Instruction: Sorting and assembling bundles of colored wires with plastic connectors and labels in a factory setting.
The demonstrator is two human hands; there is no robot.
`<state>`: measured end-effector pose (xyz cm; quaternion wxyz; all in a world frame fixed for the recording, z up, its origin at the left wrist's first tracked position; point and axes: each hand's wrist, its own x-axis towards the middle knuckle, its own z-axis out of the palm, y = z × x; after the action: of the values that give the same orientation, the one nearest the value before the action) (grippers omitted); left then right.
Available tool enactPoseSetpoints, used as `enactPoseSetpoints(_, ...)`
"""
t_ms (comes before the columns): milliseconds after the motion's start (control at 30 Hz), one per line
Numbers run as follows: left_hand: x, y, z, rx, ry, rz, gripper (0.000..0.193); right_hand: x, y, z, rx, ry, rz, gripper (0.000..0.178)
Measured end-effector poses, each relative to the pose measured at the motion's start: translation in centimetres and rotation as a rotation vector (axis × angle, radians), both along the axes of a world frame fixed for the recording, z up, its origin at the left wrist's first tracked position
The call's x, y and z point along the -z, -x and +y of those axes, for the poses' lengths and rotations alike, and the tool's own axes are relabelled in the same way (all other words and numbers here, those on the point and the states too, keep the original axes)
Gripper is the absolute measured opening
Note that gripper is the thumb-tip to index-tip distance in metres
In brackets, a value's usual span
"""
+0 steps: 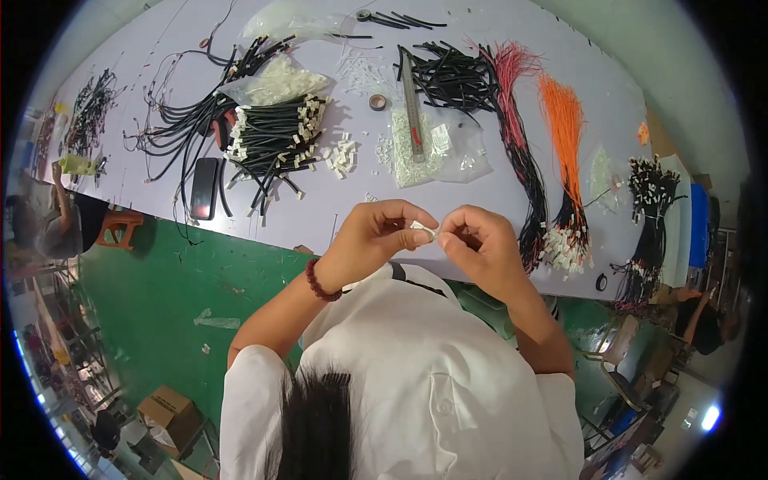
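Observation:
Close to the table's front edge, my left hand (pixel 378 232) pinches a small white plastic connector (pixel 422 229) between thumb and forefinger. My right hand (pixel 486 246) meets it from the right, its thumb and forefinger pressed together at the connector's end. What those right fingertips grip is too small to make out. Beyond my hands lies a clear plastic bag of small white parts (pixel 414 166), with a steel ruler (pixel 411 108) resting across it. Loose white connectors (pixel 342 155) are heaped left of the bag.
Black sleeved cables (pixel 276 132) with white connectors are stacked at left, near a phone (pixel 205 188). Black tubes (pixel 456 76) lie at the back. Red-black wires (pixel 516 120), orange wires (pixel 564 128) and a tied black bundle (pixel 652 216) stretch along the right. Another person (pixel 60 212) sits at far left.

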<state>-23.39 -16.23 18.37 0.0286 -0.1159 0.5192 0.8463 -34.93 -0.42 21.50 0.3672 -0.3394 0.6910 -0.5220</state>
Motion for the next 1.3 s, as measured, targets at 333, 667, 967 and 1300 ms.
enactPoseSetpoints(333, -1.5, -0.1, 0.4, -0.155, 0.617, 0.232, 0.013, -0.4, -0.3, 0.1, 0.088, 0.014, -0.549, 0.009)
enactPoseSetpoints(667, 1.2, 0.2, 0.3, -0.159, -0.218, 0.035, 0.019, -1.0, 0.1, -0.3, 0.162, -0.018, -0.245, 0.013)
enactPoseSetpoints(967, 0.5, -0.2, 0.0, -0.076, -0.203, 0.035, 0.022, -1.2, 0.5, -0.7, -0.037, 0.223, 0.717, 0.019)
enactPoseSetpoints(1300, 0.0, 0.0, 0.6, -0.146, -0.133, 0.039, 0.019, -0.8, 0.4, -1.4, -0.024, 0.33, 1.099, 0.021)
